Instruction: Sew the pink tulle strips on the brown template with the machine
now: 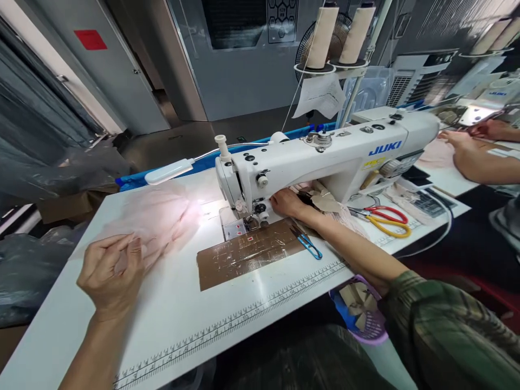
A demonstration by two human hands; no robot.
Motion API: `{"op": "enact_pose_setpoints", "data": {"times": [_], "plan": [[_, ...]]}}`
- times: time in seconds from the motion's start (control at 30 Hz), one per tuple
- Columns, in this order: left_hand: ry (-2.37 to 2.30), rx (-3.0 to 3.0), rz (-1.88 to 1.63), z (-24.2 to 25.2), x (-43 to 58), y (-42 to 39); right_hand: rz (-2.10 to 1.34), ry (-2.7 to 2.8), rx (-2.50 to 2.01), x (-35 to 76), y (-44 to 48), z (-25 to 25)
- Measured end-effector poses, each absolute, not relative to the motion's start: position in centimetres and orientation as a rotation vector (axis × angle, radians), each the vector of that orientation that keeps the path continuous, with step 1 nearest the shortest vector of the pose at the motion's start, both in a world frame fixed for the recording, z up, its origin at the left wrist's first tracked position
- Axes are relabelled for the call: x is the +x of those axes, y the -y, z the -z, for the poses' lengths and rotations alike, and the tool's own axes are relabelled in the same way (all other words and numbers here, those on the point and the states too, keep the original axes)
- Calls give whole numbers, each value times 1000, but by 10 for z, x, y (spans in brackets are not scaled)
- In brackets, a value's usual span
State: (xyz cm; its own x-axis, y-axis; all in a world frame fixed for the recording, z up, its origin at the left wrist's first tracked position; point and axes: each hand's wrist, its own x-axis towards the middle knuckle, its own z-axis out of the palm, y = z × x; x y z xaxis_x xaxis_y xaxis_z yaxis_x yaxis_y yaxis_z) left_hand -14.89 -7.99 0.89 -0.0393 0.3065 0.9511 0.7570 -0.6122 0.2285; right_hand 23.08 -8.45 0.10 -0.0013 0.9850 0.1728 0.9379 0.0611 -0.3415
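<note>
The left hand (111, 271) pinches thin pink cloth (158, 222) left of the JUKI sewing machine (325, 157); I can't tell how much is sewn or if the right hand (287, 203) grips anything.

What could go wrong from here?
1. The right hand is under the arm of the sewing machine, close to the sewing head; an accidental start might catch fingers.
2. The blue snips lie loose beside the right forearm, so a sweep of that arm could knock them or get nicked.
3. The left hand pinches thin pink fabric; a hard tug may crease or tear it.
</note>
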Motion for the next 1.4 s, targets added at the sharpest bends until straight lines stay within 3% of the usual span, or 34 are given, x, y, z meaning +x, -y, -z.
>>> {"op": "enact_pose_setpoints", "data": {"times": [0.2, 0.33, 0.57, 0.77, 1.03, 1.2, 1.27, 1.4], "plan": [[1176, -1899, 1700, -11, -151, 85, -260, 1693, -1937, 217, 133, -17], [1493, -1804, 2039, -15, -150, 95, -466, 1594, -1728, 203, 200, -6], [1577, -1552, 2309, -25, -178, 96, -390, 2202, -982, 104, 196, 12], [1510, -1498, 2281, -57, -204, 114, -306, 2576, -1049, 12, 157, 4], [1712, -2301, 1878, -60, -129, 136, -538, 2342, -905, 86, 175, 15], [1514, -3411, 889, -34, -50, 150, -614, 2022, -1195, 176, 183, 21], [1413, -3484, 727, -25, -38, 145, -648, 1935, -1339, 198, 185, 20], [1596, -3032, 834, -17, -52, 121, -685, 1852, -1446, 214, 183, 17]]}}
